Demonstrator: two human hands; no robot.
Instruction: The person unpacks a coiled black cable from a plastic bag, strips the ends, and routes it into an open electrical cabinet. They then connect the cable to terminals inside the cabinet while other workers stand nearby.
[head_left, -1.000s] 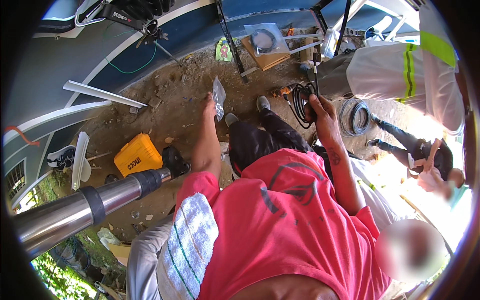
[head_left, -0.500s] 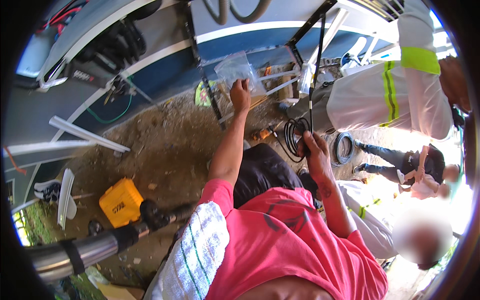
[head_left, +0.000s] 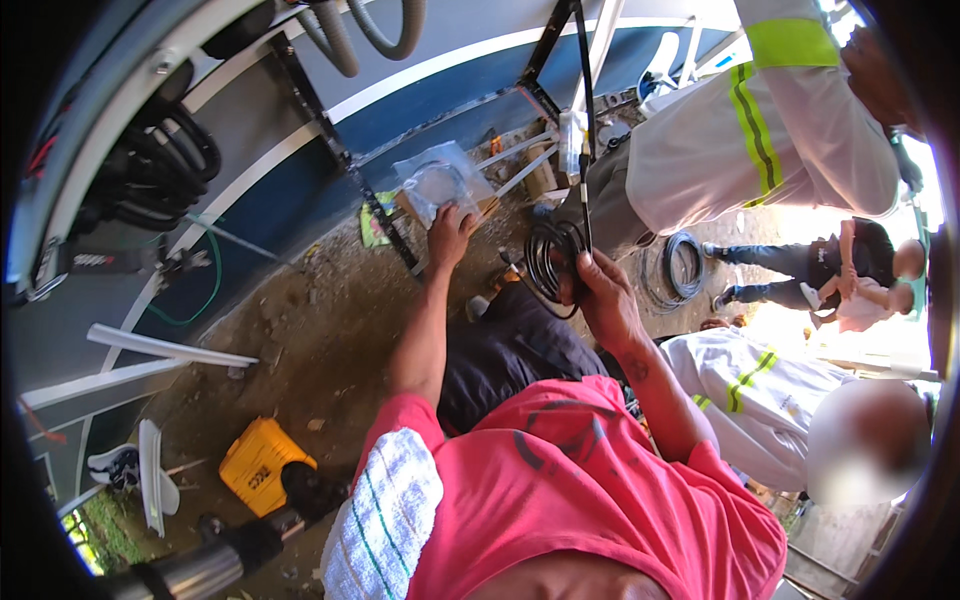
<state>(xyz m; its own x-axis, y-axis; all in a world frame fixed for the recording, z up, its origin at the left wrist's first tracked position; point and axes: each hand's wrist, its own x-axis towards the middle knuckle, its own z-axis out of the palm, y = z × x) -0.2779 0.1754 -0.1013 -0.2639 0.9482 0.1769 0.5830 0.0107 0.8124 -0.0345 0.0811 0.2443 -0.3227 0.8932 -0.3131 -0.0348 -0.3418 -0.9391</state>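
clear bag (head_left: 438,182) on cardboard (head_left: 486,212), yellow case (head_left: 258,462) on dirt ground (head_left: 310,350)

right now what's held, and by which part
Right hand: coiled black cable, by the right side of its loops. Left hand: on the clear bag; grip unclear.

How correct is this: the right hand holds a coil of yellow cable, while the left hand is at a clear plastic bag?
One detail is wrong: the coil of cable is black, as the head view shows. The right hand does hold it, and the left hand is at the clear plastic bag.
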